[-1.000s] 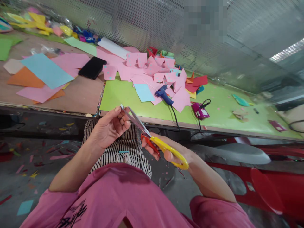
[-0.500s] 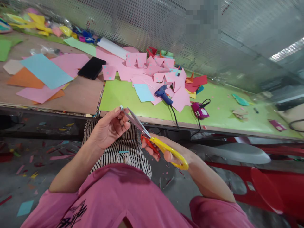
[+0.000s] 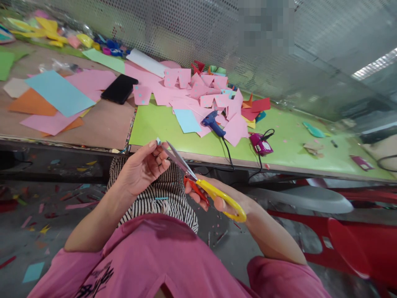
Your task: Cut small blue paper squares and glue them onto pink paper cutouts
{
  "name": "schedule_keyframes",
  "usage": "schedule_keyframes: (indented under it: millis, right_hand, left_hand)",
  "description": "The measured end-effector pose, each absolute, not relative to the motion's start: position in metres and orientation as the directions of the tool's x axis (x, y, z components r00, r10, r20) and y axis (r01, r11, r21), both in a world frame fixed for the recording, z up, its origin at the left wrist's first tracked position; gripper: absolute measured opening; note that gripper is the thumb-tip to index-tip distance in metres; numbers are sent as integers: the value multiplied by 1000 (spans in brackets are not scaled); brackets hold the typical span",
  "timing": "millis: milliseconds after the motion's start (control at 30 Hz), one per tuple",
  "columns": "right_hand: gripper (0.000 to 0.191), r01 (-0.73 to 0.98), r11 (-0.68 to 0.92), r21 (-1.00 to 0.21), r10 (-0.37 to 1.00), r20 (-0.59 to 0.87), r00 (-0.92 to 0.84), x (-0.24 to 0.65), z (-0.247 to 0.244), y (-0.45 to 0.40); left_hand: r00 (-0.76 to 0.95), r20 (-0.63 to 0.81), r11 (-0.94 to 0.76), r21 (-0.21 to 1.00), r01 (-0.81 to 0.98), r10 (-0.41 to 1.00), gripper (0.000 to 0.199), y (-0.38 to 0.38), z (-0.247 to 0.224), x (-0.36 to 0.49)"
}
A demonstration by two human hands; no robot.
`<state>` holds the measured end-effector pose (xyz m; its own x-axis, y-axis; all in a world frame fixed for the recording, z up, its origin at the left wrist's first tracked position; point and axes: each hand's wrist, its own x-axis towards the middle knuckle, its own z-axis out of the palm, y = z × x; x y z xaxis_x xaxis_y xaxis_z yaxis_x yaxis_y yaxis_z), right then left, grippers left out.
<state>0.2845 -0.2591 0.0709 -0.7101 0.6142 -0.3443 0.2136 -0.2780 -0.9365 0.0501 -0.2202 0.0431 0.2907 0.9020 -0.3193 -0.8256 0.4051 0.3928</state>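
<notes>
Over the lap [image 3: 161, 198], as before, left hand [image 3: 139, 165] pinches a blue scrap [image 3: 158, 141], right hand [image 3: 228, 187] grips scissors [image 3: 214, 190].

Paper-craft workshop — 1 glue gun [image 3: 212, 121], scissors [image 3: 203, 185], pink cut-outs [image 3: 198, 90] at green-topped bench [image 3: 151, 124]; coloured scraps [image 3: 33, 272] strewn across floor [image 3: 62, 238].
</notes>
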Motion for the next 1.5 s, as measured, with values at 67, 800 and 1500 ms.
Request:
schedule_keyframes:
  millis: [67, 800, 1500]
  right_hand:
    - [81, 213, -284, -935, 613, -348, -710, 284, 71, -259]
    - [56, 247, -323, -914, 668, -405, -625, 288, 58, -260]
    - [33, 259, 198, -945, 927, 95, -363, 237, 89, -231]
  left_hand:
    - [293, -308, 401, 395, -826, 905, 8, -221, 42, 50]
    - [42, -87, 93, 747, -658, 995, 25, -224, 28, 43]
    - [112, 225, -226, 974, 1, 968, 5, -234, 30, 43]
